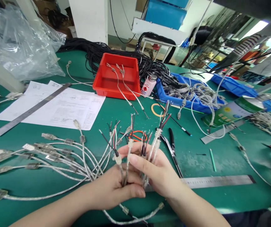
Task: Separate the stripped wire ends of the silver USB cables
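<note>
My left hand [123, 186] is closed around several clear-jacketed USB cables [125, 175] near their stripped ends. Black, red and white inner wires stick up from them. My right hand [156, 167] grips more of these cable ends, its thumb pressed on one cable just below a translucent collar. Both hands touch over the green table, and some of the fingers are hidden behind the cables. To the left, the USB plugs [52, 151] of a bunch of cables fan out across the table. Black-handled pliers [172, 151] lie just beyond my right hand, next to an orange-handled tool [138, 135].
A red tray [99, 90] with a few cables stands behind the hands. Beside it are a small white bottle [149, 85] and a blue tray [160, 94] of coiled cables. Steel rulers [220, 182], papers [76, 110] and a green can [234, 110] lie around. Another person's striped sleeve [248, 44] shows at far right.
</note>
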A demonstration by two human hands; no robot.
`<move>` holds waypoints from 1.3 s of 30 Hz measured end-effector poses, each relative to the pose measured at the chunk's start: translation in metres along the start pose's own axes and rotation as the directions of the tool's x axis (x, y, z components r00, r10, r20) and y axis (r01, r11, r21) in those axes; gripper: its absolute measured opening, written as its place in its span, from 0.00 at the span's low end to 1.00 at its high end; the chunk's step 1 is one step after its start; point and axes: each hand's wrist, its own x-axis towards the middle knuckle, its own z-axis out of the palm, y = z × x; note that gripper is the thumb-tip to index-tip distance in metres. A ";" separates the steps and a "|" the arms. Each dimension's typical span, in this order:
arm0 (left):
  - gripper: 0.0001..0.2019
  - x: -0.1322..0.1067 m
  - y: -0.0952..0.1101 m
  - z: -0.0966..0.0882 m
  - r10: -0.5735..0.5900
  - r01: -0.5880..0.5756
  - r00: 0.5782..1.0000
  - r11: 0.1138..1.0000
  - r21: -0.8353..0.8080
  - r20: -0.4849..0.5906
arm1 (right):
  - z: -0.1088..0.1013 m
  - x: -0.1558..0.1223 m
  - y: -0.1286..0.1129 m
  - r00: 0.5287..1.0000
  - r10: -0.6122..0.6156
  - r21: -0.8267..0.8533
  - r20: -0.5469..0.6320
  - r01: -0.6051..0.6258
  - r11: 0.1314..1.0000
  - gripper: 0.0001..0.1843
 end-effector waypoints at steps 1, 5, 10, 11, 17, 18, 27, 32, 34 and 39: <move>0.23 0.000 -0.001 0.001 -0.004 0.004 1.000 1.000 -0.009 -0.001 | 0.001 0.000 0.001 1.000 -0.002 0.045 -0.001 0.002 0.999 0.06; 0.23 0.000 -0.005 0.002 -0.028 0.027 1.000 0.999 -0.016 -0.008 | 0.002 0.001 0.004 0.998 -0.004 0.131 -0.059 0.012 0.991 0.04; 0.24 -0.001 -0.007 0.002 -0.021 0.021 1.000 1.000 0.006 0.011 | 0.004 0.001 0.004 0.989 0.008 0.105 -0.144 0.007 0.994 0.11; 0.24 -0.002 -0.008 0.002 -0.030 0.030 0.999 1.000 0.009 0.016 | 0.004 0.001 0.004 0.989 0.006 0.104 -0.147 0.010 0.994 0.11; 0.26 -0.002 -0.010 0.001 -0.026 0.024 0.999 0.999 0.039 0.040 | 0.002 0.002 0.006 0.992 -0.022 0.096 -0.124 0.034 0.995 0.12; 0.26 -0.001 -0.010 0.001 -0.017 0.015 0.999 0.999 0.044 0.038 | 0.002 0.002 0.006 0.991 -0.025 0.082 -0.132 0.036 0.996 0.12; 0.26 -0.002 -0.008 0.001 -0.034 0.034 0.999 0.999 0.028 0.016 | -0.002 0.001 0.006 0.992 -0.125 -0.075 -0.035 0.122 0.990 0.10; 0.28 -0.002 -0.006 0.000 -0.052 0.055 0.996 0.998 -0.041 0.076 | -0.002 0.002 0.008 0.999 -0.050 -0.104 -0.001 0.049 0.993 0.13; 0.29 -0.002 -0.004 -0.001 -0.071 0.073 0.993 0.997 -0.026 0.097 | -0.002 0.003 0.011 0.998 -0.004 -0.099 -0.057 -0.002 0.995 0.12; 0.29 -0.003 0.004 -0.009 -0.005 0.014 0.993 0.997 0.077 -0.114 | -0.003 0.005 0.012 0.986 -0.058 -0.135 -0.154 0.037 0.990 0.11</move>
